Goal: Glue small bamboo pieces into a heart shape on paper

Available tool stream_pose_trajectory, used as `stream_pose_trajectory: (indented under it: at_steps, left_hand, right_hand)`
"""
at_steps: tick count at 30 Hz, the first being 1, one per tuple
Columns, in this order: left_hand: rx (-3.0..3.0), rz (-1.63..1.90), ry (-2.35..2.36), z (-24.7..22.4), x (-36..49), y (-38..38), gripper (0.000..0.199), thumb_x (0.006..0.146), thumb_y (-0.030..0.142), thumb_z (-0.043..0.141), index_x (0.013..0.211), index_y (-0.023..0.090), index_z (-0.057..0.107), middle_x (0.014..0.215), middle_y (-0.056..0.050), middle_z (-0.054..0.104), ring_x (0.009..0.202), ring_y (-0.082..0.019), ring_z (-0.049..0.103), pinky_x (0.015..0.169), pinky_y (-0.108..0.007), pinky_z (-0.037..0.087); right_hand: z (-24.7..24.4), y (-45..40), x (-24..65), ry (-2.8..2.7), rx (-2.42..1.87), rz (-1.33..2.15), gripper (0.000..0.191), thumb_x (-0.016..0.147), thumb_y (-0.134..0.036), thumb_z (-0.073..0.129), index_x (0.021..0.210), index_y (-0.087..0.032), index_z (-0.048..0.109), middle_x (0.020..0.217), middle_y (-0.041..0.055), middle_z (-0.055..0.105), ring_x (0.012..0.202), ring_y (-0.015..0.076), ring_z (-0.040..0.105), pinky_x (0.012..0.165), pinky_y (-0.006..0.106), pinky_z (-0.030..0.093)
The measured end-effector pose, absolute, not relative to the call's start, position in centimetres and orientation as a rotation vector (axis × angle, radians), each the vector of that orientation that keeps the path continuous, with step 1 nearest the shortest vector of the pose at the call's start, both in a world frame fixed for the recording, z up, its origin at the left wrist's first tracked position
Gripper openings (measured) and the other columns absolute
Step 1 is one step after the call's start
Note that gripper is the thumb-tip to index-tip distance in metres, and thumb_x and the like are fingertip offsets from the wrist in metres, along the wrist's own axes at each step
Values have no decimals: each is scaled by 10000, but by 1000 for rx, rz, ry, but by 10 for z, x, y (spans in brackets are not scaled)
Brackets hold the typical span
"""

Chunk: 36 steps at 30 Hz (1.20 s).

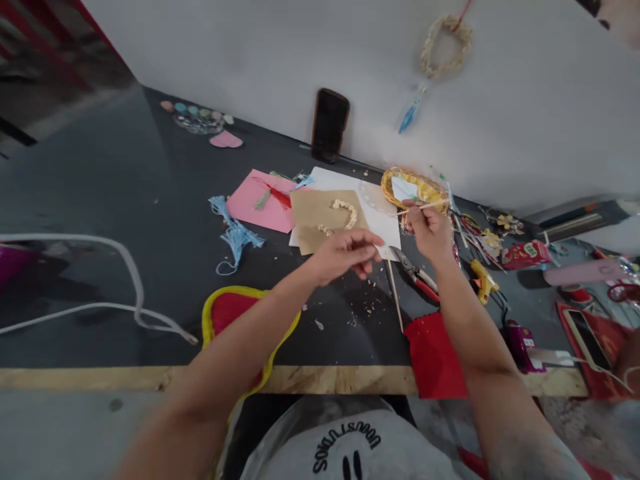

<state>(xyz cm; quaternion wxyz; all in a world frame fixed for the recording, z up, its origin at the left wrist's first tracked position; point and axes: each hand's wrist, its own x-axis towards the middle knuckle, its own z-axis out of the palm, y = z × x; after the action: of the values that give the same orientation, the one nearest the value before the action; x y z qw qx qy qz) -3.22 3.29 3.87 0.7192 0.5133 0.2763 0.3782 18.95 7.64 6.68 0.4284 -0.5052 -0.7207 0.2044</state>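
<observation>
My left hand (347,255) is closed in a pinch at a small white piece (385,252), perhaps paper. My right hand (429,230) pinches a thin wooden stick (436,204), held nearly level. Below my left fingertips a second thin stick (395,297) slants down across the table. Pliers with red handles (419,277) lie between my hands. Behind my left hand, a curved string of pale beads or chips (345,212) rests on a brown paper sheet (307,217), which lies over white paper (327,179). Small scraps are scattered under my hands.
A yellow woven basket (387,190) and a propped phone (330,127) stand near the wall. Blue tassels (235,230) and pink paper (250,197) lie left. At right are a yellow glue gun (484,281), red cloth (435,353) and a pink bottle (583,273).
</observation>
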Motion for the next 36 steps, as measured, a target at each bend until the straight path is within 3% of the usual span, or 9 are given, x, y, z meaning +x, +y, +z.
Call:
stream_pose_trajectory:
  at_steps: [3, 5, 7, 10, 14, 21, 36]
  left_hand:
    - [1557, 1039, 1062, 44, -44, 59, 254, 855, 202, 508, 1049, 154, 665, 973, -92, 707, 821, -169, 649, 751, -318, 527]
    - [1965, 871, 1372, 41, -51, 75, 316, 838, 150, 481, 1071, 185, 691, 1079, -90, 713, 1029, -229, 620, 922, -396, 464]
    - [2159, 706, 1559, 36, -53, 85, 371, 816, 123, 474, 1091, 225, 699, 1145, -85, 703, 1187, -286, 535, 998, -481, 384]
    - [2295, 545, 1651, 27, -52, 85, 303, 816, 158, 491, 977, 273, 721, 1161, -40, 708, 1295, -316, 437, 1057, -575, 238]
    - [2404, 353, 1663, 22, -51, 76, 282, 787, 142, 505, 908, 278, 720, 1111, -39, 729, 1356, -309, 364, 1058, -580, 176]
    - [2424, 210, 1633, 27, -51, 72, 476, 733, 57, 475, 1065, 317, 696, 1251, -29, 677, 1364, -314, 340, 1046, -595, 146]
    - [2460, 171, 1637, 24, -46, 77, 332, 782, 110, 472, 938, 283, 708, 1175, -71, 696, 1319, -330, 386, 1029, -602, 180]
  right_hand:
    - [64, 80, 187, -1750, -1232, 637, 446, 925, -574, 455, 904, -175, 653, 696, 2, 606, 533, 83, 523, 500, 204, 425]
    - [57, 84, 179, -1767, -1249, 675, 456, 928, -575, 442, 888, -169, 646, 720, 11, 624, 550, 90, 538, 517, 209, 433]
    - [46, 90, 169, -1884, -1319, 650, 397, 949, -501, 448, 880, -166, 650, 784, 31, 661, 624, 115, 587, 594, 232, 462]
    - [31, 97, 155, -2195, -1432, 596, 244, 953, -303, 476, 917, -159, 669, 974, 76, 699, 876, 174, 644, 808, 287, 471]
    - [17, 104, 148, -2263, -1458, 657, 148, 892, -175, 540, 862, -150, 683, 1016, 93, 707, 963, 193, 638, 875, 285, 445]
    - [14, 106, 145, -2180, -1544, 649, 209, 939, -231, 467, 1099, -166, 584, 992, 65, 702, 865, 192, 641, 775, 279, 452]
    - [17, 108, 128, -2310, -1583, 590, 212, 952, -201, 457, 1100, -138, 596, 1071, 133, 702, 967, 243, 654, 811, 305, 450]
